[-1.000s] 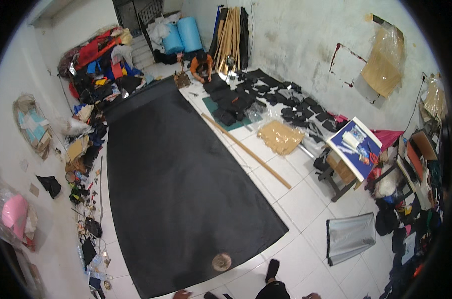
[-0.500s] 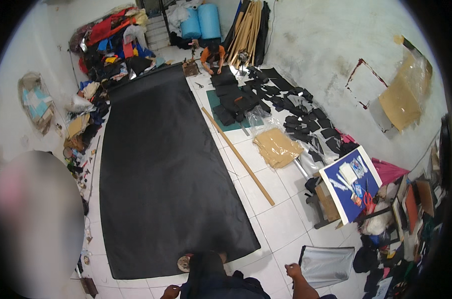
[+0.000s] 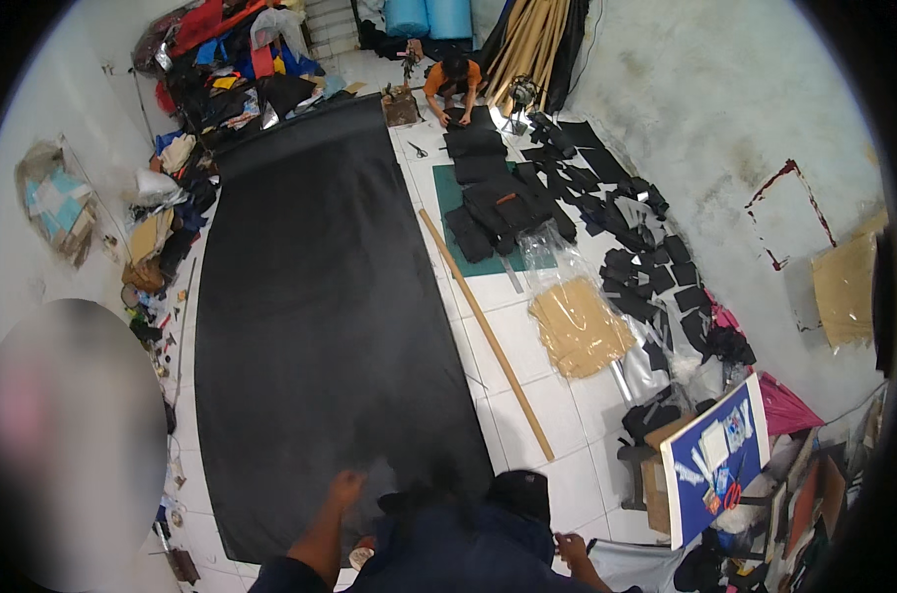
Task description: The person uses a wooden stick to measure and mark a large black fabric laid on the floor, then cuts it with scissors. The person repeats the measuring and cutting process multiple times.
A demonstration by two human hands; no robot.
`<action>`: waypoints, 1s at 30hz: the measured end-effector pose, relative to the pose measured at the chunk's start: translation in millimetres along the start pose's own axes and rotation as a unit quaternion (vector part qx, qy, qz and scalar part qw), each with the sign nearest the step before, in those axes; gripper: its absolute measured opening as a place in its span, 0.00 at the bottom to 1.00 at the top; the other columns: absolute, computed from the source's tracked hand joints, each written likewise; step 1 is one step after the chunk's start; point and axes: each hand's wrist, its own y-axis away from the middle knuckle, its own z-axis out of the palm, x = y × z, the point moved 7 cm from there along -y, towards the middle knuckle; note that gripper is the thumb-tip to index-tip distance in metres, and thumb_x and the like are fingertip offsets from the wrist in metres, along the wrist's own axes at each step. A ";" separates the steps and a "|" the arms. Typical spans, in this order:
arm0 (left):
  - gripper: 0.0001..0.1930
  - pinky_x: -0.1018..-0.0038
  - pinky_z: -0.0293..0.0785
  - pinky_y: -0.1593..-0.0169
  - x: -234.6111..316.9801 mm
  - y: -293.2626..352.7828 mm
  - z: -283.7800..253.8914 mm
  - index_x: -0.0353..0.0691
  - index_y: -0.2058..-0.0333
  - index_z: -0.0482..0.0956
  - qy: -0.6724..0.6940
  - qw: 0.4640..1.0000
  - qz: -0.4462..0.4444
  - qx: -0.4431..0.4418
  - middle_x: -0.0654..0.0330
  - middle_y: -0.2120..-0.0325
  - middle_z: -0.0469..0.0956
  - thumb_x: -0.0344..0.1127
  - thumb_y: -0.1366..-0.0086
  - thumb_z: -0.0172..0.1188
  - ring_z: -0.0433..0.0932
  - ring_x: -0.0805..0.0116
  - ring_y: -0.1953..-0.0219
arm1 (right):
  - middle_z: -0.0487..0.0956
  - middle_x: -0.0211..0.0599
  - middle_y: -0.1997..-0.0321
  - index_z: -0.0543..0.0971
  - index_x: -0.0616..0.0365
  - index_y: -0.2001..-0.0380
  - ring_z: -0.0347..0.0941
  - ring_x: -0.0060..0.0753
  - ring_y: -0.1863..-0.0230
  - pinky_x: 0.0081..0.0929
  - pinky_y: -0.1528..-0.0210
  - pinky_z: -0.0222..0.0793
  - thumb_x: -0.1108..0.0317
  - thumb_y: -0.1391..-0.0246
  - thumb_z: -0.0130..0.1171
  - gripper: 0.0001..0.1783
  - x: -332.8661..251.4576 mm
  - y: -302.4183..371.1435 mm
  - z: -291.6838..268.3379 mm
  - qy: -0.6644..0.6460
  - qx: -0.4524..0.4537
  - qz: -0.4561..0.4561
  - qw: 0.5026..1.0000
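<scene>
A long black sheet of fabric point(image 3: 310, 326) lies spread over the floor in front of me. Over its near end is my left hand point(image 3: 347, 489), too smeared by motion for its fingers to show clearly. My right hand point(image 3: 570, 549) is low at my right side with its fingers curled; I cannot make out whether anything is in them. Just beyond it lies a silver-grey sheet point(image 3: 636, 566) with a dark edge, partly cut off by the lower rim. My foot point(image 3: 361, 553) shows at the fabric's near edge, beside my dark clothing.
A cardboard tube point(image 3: 488, 336) lies along the fabric's right side. Past it are a green cutting mat point(image 3: 450, 183), scissors point(image 3: 418, 149), plastic-wrapped brown sheets point(image 3: 580, 326) and black cut pieces. A person in orange point(image 3: 453, 84) crouches at the far end. A blue-topped board point(image 3: 715, 460) stands right.
My view has shifted, and my body has come forward over the fabric's near end. My left hand has moved up and over the black fabric. My right hand is lower, close to my side.
</scene>
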 end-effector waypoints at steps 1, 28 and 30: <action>0.23 0.65 0.74 0.48 89.0 11.7 -37.7 0.33 0.52 0.80 0.033 0.996 0.009 0.085 0.51 0.57 0.83 0.49 0.33 0.61 0.81 0.58 0.54 | 0.82 0.43 0.74 0.80 0.66 0.62 0.79 0.31 0.79 0.32 0.76 0.77 0.51 0.44 0.66 0.24 4.9 -6.6 -0.9 0.002 -0.020 0.018 1.000; 0.24 0.56 0.75 0.48 353.4 -445.1 -71.2 0.33 0.51 0.81 0.170 0.967 -0.172 0.086 0.38 0.57 0.82 0.49 0.33 0.54 0.81 0.44 0.52 | 0.84 0.45 0.63 0.81 0.64 0.58 0.81 0.35 0.64 0.35 0.60 0.75 0.50 0.41 0.63 0.23 -1213.4 -373.7 147.7 0.273 -0.073 -0.516 0.809; 0.26 0.59 0.74 0.53 543.4 -468.3 -159.6 0.31 0.57 0.82 0.184 0.968 -0.125 0.119 0.44 0.68 0.82 0.52 0.36 0.58 0.82 0.49 0.61 | 0.83 0.48 0.56 0.83 0.59 0.56 0.80 0.47 0.53 0.41 0.50 0.74 0.48 0.42 0.63 0.24 -1235.7 -361.4 177.0 0.429 -0.093 -0.449 0.779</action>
